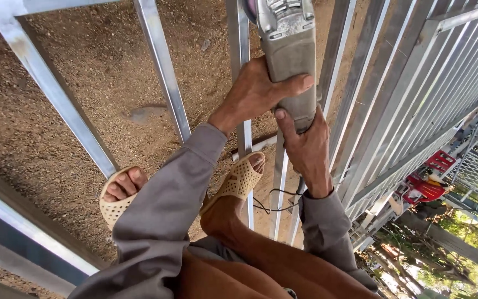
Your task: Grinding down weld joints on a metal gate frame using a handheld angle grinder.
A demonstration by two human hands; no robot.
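A grey angle grinder [289,50] points away from me over a frame of grey metal bars [164,69]. My left hand [255,91] wraps its body from the left. My right hand [304,145] grips the rear end of the tool from below. Its disc end is cut off by the top edge of the view. A black cable [275,200] trails from the tool under my right wrist. My feet in beige perforated sandals [239,180] rest on or between the bars.
Sandy gravel ground [84,116] lies under the frame. More stacked metal grilles [416,99] run along the right. Red machines [424,182] and green plants [471,260] sit at the far right.
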